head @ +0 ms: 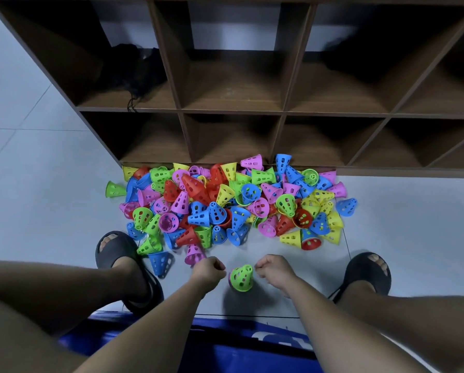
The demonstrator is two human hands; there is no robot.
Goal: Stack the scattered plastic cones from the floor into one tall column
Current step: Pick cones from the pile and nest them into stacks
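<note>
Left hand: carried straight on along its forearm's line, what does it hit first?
Likely the blue cone straight ahead, across bare floor; the left hand would pass beside the green cone. Depth unclear.

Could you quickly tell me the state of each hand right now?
Left hand: curled shut, holding nothing.
Right hand: curled shut beside the green cone, holding nothing.

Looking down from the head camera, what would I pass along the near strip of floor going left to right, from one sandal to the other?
left black sandal → blue cone → left hand → green cone → right hand → right black sandal
</note>
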